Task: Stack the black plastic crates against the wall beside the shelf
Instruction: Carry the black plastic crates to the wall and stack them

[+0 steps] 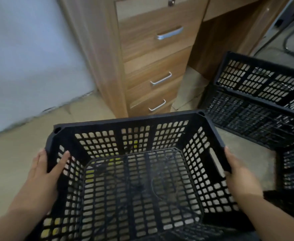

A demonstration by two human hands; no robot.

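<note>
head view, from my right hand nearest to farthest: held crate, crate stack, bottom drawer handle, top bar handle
1. held crate, in right hand
2. crate stack, right
3. bottom drawer handle, ahead left
4. top bar handle, above

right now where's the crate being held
Low and central in the head view, the held crate sits between the left hand and right hand, just before the drawer unit.

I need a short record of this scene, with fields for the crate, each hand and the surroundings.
held crate: black, open side up
left hand: grips the left wall, thumb inside
right hand: against the right wall, grip unclear
other crates: black, on the floor at right
drawer unit: wooden, ahead
wall: pale, left of the drawer unit
</note>
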